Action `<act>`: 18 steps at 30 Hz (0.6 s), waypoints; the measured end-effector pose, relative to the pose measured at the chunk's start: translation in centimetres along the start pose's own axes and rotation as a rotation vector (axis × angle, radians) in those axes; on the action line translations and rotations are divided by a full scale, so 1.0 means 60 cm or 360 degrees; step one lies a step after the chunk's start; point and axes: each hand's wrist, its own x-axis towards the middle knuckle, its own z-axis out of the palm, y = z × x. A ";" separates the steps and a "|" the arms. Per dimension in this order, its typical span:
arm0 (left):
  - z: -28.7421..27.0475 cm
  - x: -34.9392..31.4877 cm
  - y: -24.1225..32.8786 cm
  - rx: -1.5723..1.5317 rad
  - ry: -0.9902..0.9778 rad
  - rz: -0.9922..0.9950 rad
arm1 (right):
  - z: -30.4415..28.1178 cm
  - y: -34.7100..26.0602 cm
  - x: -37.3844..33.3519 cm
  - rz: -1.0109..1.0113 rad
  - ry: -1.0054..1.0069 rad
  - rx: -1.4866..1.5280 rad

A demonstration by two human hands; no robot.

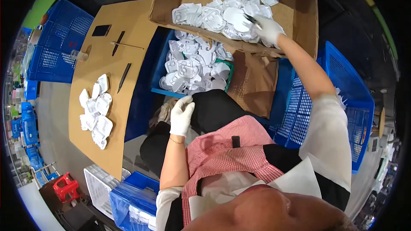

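Observation:
My right hand (269, 31), in a white glove, is over the cardboard box (295, 17) at the far side. Its fingers are closed on a small dark hand tool (249, 18), whose kind I cannot make out. The tool's tip is next to a smooth white plastic piece (235, 17), among several moulded white plastic parts (187, 15) heaped in the box. Near my lap, my left hand (181, 114), also gloved, has its fingers curled toward the thumb. Whatever it may hold is hidden. Beyond it, a blue bin (160, 86) holds more white parts (188, 68).
On the left, a cardboard-covered table (92, 154) bears a pile of white parts (96, 107), dark pen-like tools (124, 78) and a phone (101, 30). Blue baskets (53, 62) stand beyond it. Another blue basket (349, 102) stands at the right. Brown paper (252, 81) lies beside the bin.

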 end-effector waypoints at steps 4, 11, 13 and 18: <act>-0.015 0.011 0.005 0.0008 0.0027 -0.0047 | 0.100 0.058 0.150 -0.0022 -0.0103 -0.0498; -0.048 0.014 0.020 0.0033 0.0132 -0.0041 | 0.135 0.045 0.187 0.0245 -0.0107 -0.0528; -0.036 0.021 0.022 0.0023 0.0087 -0.0050 | 0.133 0.071 0.193 0.0236 -0.0277 -0.0543; -0.027 0.016 0.006 0.0050 0.0045 0.0006 | 0.135 0.041 0.193 0.0370 -0.0204 -0.0508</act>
